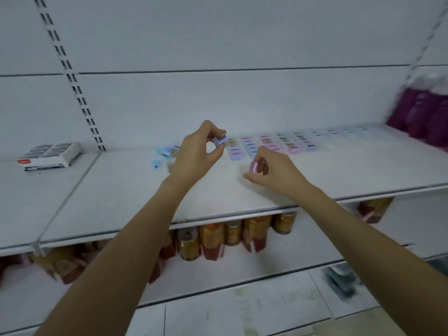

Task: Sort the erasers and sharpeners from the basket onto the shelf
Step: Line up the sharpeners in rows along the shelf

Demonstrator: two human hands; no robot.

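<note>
Two hands work over the white shelf, each holding one sharpener. The left hand pinches a lilac sharpener between thumb and fingertips, raised above the shelf. At 4 o'clock from it, the right hand grips a pink sharpener in curled fingers, low over the shelf surface.

Just beyond both hands, at 12 to 2 o'clock, five columns of sharpeners lie flat on the shelf in pink, blue and lilac. Paler pieces continue the row to the right, too blurred to count.

At 9 o'clock from the left hand lies a small loose heap of blue sharpeners, partly hidden by that hand, with one more blue piece apart in front of it. Far off at 9 o'clock one eraser box lies on the neighbouring shelf panel.

At 2 o'clock, at the frame's edge, stand blurred purple bottles. On the lower shelf, at 6 o'clock, stand cans and red-and-orange pouches.
</note>
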